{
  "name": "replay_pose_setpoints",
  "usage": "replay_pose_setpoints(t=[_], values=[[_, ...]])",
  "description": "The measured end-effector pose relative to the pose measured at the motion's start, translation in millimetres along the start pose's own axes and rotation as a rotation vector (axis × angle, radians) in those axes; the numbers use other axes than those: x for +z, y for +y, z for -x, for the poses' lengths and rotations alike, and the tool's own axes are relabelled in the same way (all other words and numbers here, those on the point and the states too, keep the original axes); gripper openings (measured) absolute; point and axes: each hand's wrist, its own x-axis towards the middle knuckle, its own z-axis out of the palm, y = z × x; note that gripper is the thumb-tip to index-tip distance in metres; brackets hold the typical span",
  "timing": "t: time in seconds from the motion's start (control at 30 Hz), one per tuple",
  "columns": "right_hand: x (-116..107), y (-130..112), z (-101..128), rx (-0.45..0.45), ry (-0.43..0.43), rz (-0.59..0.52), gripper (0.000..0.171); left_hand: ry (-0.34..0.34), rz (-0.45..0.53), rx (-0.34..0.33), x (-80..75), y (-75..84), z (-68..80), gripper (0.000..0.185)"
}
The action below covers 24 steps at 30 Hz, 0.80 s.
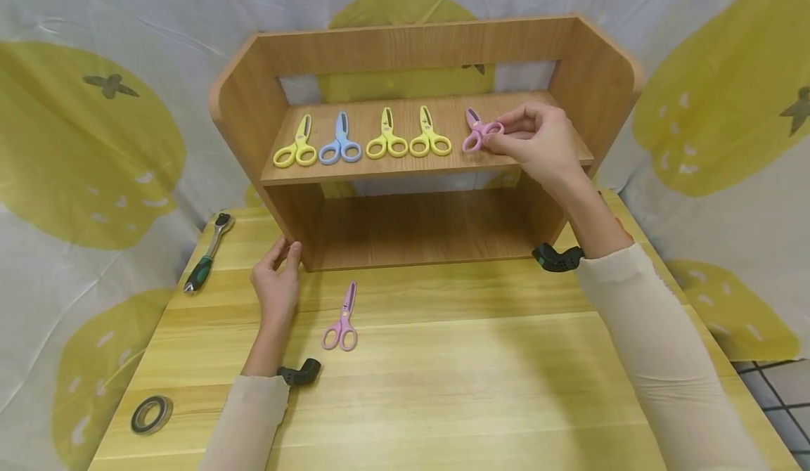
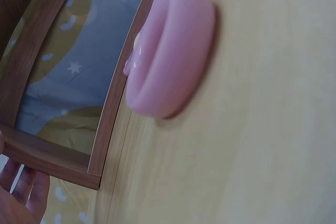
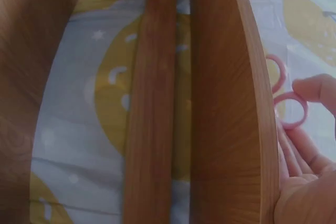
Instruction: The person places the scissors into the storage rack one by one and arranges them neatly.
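Note:
My right hand [image 1: 538,133] pinches one handle loop of a pair of pink scissors [image 1: 476,131] over the upper board of a wooden shelf [image 1: 411,176]. In the right wrist view the scissors' pink loops [image 3: 292,125] show at the board's edge, thumb above and fingers below. At the lower left corner of the shelf, my left hand [image 1: 277,281] holds the side panel, its fingers [image 2: 37,195] on the outer face. A second pair of pink scissors [image 1: 342,330] lies on the table to the right of the left hand, blades pointing toward the shelf.
Yellow scissors [image 1: 296,149], blue scissors [image 1: 340,144] and two more yellow pairs [image 1: 387,139] [image 1: 430,137] lie in a row on the upper board. A ratchet wrench [image 1: 209,253] and a ring-shaped bearing [image 1: 152,415] rest on the left of the table [image 1: 481,386].

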Motion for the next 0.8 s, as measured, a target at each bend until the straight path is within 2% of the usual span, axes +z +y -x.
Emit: replay_pose_setpoints(t=[0.17,0.43,0.57,0.8], values=[[-1,-2,0,-0.03,-0.057,0.239,0.041,0.006,-0.012,0.008,0.0,0.6,0.3,0.041],[2,0,3,-0.103,-0.077,0.512,0.043,-0.004,-0.005,0.009,-1.2,1.1,1.1,0.044],[5,-2,5,-0.088,-0.066,0.583,0.044,-0.014,-0.001,-0.006,-1.1,2.1,1.4,0.043],[10,-4,8,-0.102,-0.055,0.615,0.041,-0.013,-0.002,0.005,-1.5,2.3,0.9,0.04]])
